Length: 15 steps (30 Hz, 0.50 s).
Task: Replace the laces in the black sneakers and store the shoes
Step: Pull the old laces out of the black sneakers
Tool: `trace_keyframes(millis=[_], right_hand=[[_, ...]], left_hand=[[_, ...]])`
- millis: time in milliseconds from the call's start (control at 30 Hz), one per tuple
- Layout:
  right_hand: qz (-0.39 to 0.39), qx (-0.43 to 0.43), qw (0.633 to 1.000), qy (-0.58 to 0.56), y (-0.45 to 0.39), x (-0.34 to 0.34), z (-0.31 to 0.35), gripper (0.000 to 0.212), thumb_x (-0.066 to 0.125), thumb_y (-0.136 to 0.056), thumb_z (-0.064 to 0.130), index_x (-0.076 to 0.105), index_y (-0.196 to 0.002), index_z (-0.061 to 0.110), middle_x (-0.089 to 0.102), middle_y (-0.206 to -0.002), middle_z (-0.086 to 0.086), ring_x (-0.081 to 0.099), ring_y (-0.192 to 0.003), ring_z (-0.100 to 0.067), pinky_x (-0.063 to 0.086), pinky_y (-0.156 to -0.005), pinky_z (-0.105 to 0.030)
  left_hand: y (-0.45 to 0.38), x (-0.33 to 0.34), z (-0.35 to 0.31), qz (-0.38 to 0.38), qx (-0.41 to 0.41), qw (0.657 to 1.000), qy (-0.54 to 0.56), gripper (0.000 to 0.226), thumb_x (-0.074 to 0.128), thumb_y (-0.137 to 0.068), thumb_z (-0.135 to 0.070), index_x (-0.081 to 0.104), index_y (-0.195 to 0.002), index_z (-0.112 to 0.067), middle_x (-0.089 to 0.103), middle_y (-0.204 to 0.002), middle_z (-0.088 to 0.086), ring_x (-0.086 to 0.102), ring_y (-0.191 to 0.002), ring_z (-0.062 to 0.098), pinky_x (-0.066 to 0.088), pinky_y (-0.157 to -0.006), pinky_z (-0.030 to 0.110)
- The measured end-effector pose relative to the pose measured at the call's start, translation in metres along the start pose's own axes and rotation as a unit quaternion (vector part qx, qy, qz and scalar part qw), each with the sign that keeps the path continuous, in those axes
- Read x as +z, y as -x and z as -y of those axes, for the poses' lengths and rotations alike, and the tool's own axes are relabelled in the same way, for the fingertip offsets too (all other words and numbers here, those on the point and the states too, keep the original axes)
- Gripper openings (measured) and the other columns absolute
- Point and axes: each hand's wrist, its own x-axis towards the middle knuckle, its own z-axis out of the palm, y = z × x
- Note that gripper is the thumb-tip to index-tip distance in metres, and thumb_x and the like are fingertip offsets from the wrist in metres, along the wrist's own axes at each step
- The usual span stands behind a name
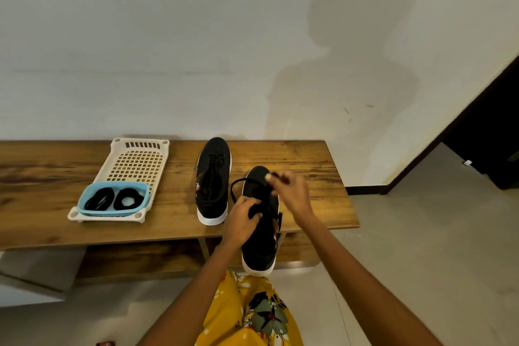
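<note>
At the wooden counter's (pixel 309 177) front edge, the left hand (pixel 243 219) grips the black fabric sneaker (pixel 259 244); the right hand (pixel 290 191) pinches its thin black lace (pixel 238 181).

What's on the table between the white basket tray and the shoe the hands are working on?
The other black sneaker stands there, toe toward the wall, between the white tray and the sneaker being laced. The head view shows it.

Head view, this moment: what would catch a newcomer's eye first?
The two hands working a black lace on the near sneaker, which overhangs the wooden bench's front edge: the right hand pinches a lace end, the left hand grips at the eyelets. Next, the second sneaker standing beside it, and the blue tray of coiled black laces on the white basket at left.
</note>
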Motion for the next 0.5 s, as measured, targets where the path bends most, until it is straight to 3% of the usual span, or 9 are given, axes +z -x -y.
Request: trace_keyframes(millis=[200,300,367,433,500], right_hand=[[-0.047,0.001,0.985,-0.164,-0.018,-0.044,0.056,0.018,0.057,-0.093,0.028,0.060,-0.098,0.011,0.057,-0.075,0.003,0.052,-0.066,-0.007,0.047,-0.062,-0.016],[0.027,-0.040,0.999,-0.011,-0.018,-0.044,0.056,0.012,0.057,-0.093,0.022,0.059,-0.099,0.012,0.058,-0.081,0.004,0.055,-0.073,-0.009,0.048,-0.067,-0.019],[0.116,-0.039,0.984,0.130,-0.008,-0.030,0.032,0.013,0.056,-0.093,0.015,0.058,-0.106,0.014,0.058,-0.088,0.006,0.057,-0.082,-0.012,0.051,-0.073,-0.024],[0.207,-0.064,0.946,0.242,0.005,-0.015,-0.005,0.033,0.056,-0.089,0.007,0.056,-0.121,0.016,0.059,-0.099,0.000,0.058,-0.091,-0.017,0.052,-0.080,-0.028],[0.239,-0.090,0.922,0.291,0.019,-0.004,-0.033,0.051,0.058,-0.084,0.004,0.050,-0.131,0.022,0.053,-0.115,-0.005,0.056,-0.100,-0.018,0.051,-0.085,-0.030]], left_hand=[[0.005,0.003,-0.002,-0.039,-0.007,0.999,-0.012,0.025,0.061,-0.089,-0.011,0.063,-0.113,-0.017,0.055,-0.116,-0.001,0.057,-0.103,0.016,0.050,-0.083,0.029],[0.006,0.001,-0.006,-0.047,-0.021,0.999,-0.009,0.020,0.061,-0.089,-0.013,0.065,-0.107,-0.018,0.056,-0.112,-0.002,0.059,-0.100,0.016,0.053,-0.078,0.032],[0.004,-0.001,-0.007,-0.046,-0.031,0.998,-0.009,0.018,0.061,-0.089,-0.015,0.065,-0.106,-0.017,0.057,-0.112,-0.001,0.060,-0.101,0.016,0.051,-0.076,0.028],[0.001,-0.004,-0.007,-0.039,-0.043,0.998,-0.017,0.018,0.059,-0.090,-0.015,0.065,-0.107,-0.015,0.059,-0.111,0.001,0.060,-0.101,0.018,0.045,-0.074,0.024],[-0.004,-0.008,-0.004,-0.025,-0.045,0.998,-0.032,0.017,0.057,-0.091,-0.018,0.065,-0.106,-0.015,0.062,-0.109,0.003,0.060,-0.100,0.021,0.044,-0.077,0.027]])
